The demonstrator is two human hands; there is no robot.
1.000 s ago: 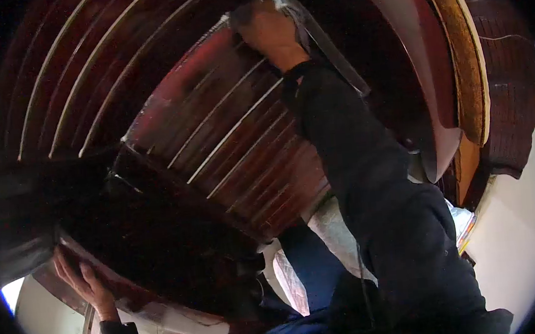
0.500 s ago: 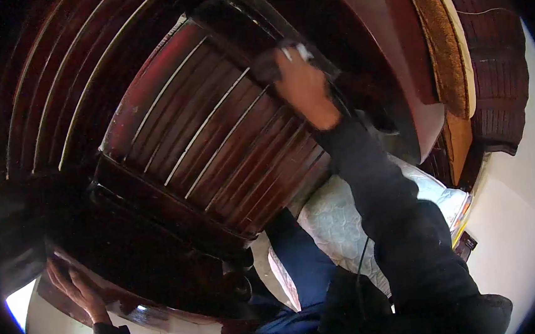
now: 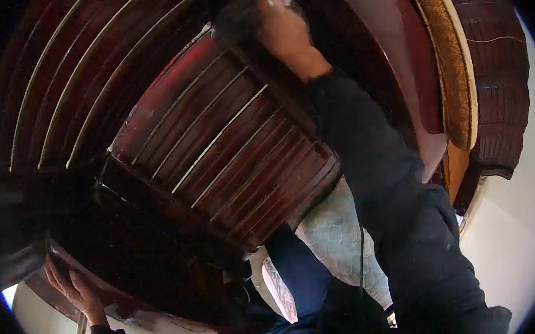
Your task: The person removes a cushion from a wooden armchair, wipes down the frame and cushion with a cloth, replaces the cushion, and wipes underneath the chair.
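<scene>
At the top centre my right hand (image 3: 285,34) is closed on a dark cloth (image 3: 237,15), blurred by motion, at the upper end of a dark red slatted wooden panel (image 3: 215,140). A small white bit shows by its fingers. At the lower left my left hand (image 3: 76,292) lies with fingers stretched out against the curved edge of a dark wooden board (image 3: 120,291). Nothing shows in that hand. Light grooves run along the slatted panel between the two hands.
More dark slats (image 3: 72,75) curve across the upper left. A brown cushion (image 3: 454,64) and dark ribbed wood (image 3: 500,86) stand at the right beside a pale wall (image 3: 517,229). A pale quilted cover (image 3: 339,243) lies below the panel. A thin black cord hangs over it.
My right hand went down along the panel's far side, then back up towards the top with the cloth. The view has shifted slightly. My left hand stays against the board.
</scene>
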